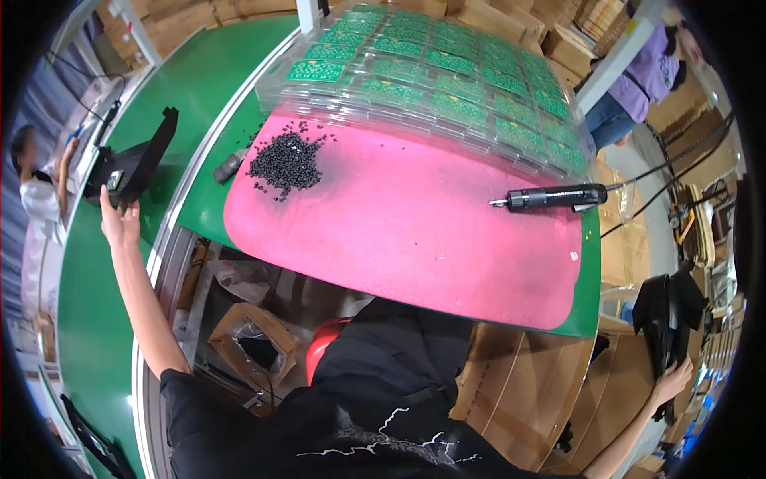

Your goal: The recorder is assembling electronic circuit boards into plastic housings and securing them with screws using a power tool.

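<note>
Out to the left, my left hand (121, 223) has its fingers at the near edge of an angular black plastic housing (136, 164), gripping it over the green belt. A small silvery piece shows on that housing. On the far right, my right hand (675, 382) is closed on the lower end of another black plastic housing (669, 315), held up beside the table. Between my arms lies a pink mat (399, 231). A heap of small black pieces (287, 164) sits at its left, and a black electric screwdriver (554, 197) rests at its right.
Stacked clear trays of green circuit boards (431, 76) stand behind the mat. The green conveyor belt (96, 335) runs along the left, with another black part (96, 439) on it. An open cardboard box (254, 343) sits below the table. Two people are further off, left and right.
</note>
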The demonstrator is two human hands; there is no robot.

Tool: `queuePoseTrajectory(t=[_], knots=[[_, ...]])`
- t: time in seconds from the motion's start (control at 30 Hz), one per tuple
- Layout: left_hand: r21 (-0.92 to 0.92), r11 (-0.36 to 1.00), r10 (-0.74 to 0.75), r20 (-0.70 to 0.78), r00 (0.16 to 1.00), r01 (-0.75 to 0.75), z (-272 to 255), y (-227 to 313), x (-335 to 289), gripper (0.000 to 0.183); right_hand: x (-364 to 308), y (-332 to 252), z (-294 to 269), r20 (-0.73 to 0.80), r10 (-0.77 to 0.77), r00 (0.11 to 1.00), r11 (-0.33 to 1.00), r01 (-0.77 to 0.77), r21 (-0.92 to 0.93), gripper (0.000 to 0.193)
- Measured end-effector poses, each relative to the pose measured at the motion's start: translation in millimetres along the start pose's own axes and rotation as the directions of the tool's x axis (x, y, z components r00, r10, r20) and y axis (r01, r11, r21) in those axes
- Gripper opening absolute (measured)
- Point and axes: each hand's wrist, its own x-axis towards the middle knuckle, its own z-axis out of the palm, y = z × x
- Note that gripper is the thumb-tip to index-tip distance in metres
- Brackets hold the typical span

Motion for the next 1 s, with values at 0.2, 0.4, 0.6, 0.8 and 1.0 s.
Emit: queuePoseTrajectory(t=[0.2,0.4,0.6,0.8,1.0], knots=[[0.244,0.743,0.511,0.396,0.763,-0.624,76,-55,-64,0.065,45,-64,-105,-0.276,-0.145,0.95,0.915,0.235,0.328,0.032],[0.185,0.559,0.065,0.962,0.265,-0.808,215,-109,-157,0.043,47,-206,-241,-0.324,-0.426,0.845,0.676,0.535,0.506,0.039],[0.168,0.514,-0.029,0.983,0.179,-0.841,279,-165,-128,0.044,16,-353,-288,-0.313,-0.759,0.571,0.258,0.705,0.66,0.041],[0.07,0.125,-0.291,0.956,0.031,-0.99,306,-179,-116,0.049,-3,-406,-278,-0.327,-0.828,0.455,0.038,0.627,0.778,0.046],[0.102,0.16,-0.459,0.888,0.017,-0.982,330,-160,-116,0.059,-3,-449,-255,-0.478,-0.813,0.332,-0.217,0.588,0.779,0.059]])
